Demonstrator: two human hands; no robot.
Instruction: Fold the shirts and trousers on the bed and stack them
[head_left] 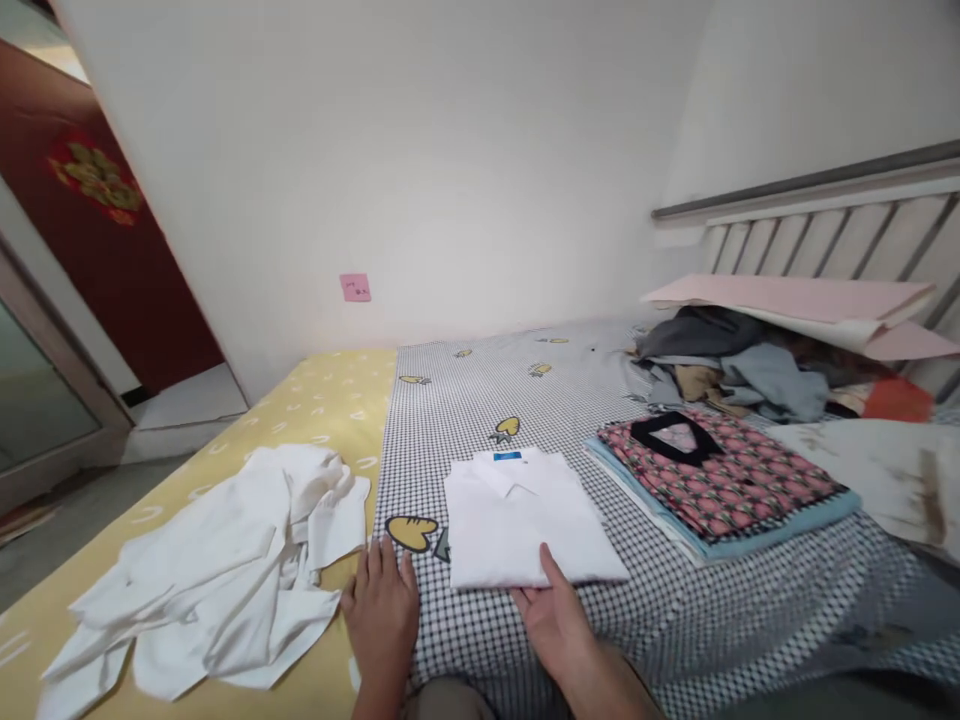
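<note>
A white collared shirt (517, 525), folded into a flat rectangle, lies on the checked bedsheet with its collar and blue label at the far end. My right hand (555, 615) grips the near edge of this shirt, thumb on top and fingers underneath. My left hand (382, 595) rests flat on the bed, palm down, left of the folded shirt and apart from it. Just left of that hand, a crumpled white garment (225, 560) is spread loosely over the yellow part of the bedding.
To the right sits a stack of folded clothes (727, 480), a pink patterned top uppermost. Behind it are a heap of dark and grey clothes (750, 360) and pink boards (795, 295) by the bed rails (832, 240). A pink note (355, 288) sticks to the wall.
</note>
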